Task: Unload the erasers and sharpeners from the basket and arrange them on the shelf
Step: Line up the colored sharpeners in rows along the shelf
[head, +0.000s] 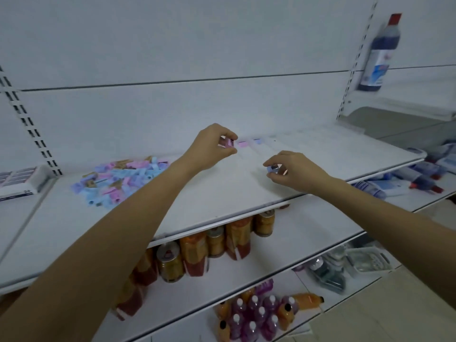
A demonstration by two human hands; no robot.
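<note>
A loose heap of pink, blue and tan erasers and sharpeners point(121, 177) lies on the left of the white shelf point(222, 193). My left hand point(212, 148) pinches a small pink piece point(228, 142) above the shelf's back middle. Just right of it, two small pieces, one pink point(241, 143) and one blue point(257, 141), sit in a row near the back wall. My right hand point(293, 170) pinches a small blue piece point(271, 168) close to the shelf surface, further forward. No basket is in view.
A white box point(22, 180) stands on the neighbouring shelf at far left. A dark blue bottle point(381, 55) stands on a higher shelf at right. Cans and cartons point(212, 245) fill the shelf below, with bottles point(254, 314) lower down.
</note>
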